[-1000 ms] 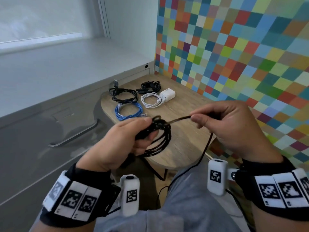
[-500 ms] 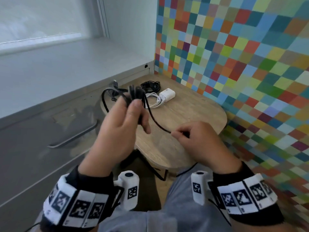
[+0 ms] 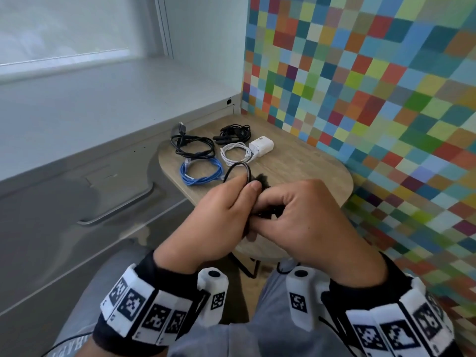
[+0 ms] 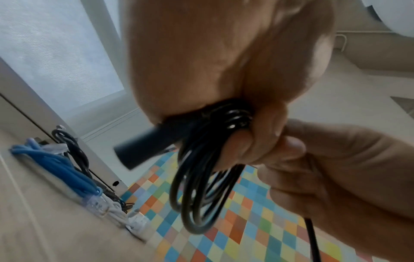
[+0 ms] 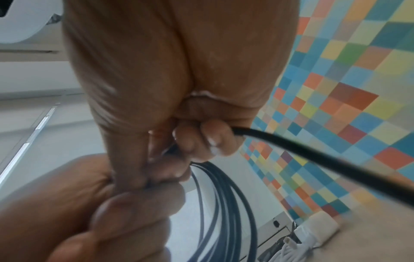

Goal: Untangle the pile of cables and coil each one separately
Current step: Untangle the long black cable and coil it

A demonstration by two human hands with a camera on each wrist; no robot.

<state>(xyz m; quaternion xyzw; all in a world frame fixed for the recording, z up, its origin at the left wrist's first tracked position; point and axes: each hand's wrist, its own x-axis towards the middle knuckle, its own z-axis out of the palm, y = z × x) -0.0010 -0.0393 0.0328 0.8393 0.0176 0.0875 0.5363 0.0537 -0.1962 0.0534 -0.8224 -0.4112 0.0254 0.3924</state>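
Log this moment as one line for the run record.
left hand: grips black cable coil | right hand: pinches its free strand | four coiled cables on table

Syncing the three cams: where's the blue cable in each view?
Head: blue cable, coiled on the wooden table, centre, beyond the hands, in front of a black coil.
Left wrist: blue cable, lower left on the table, seen edge-on.
Right wrist: not in view; only the white charger and its cable show, lower right.
Shared landmark: the coloured checkered wall, visible in all three views.
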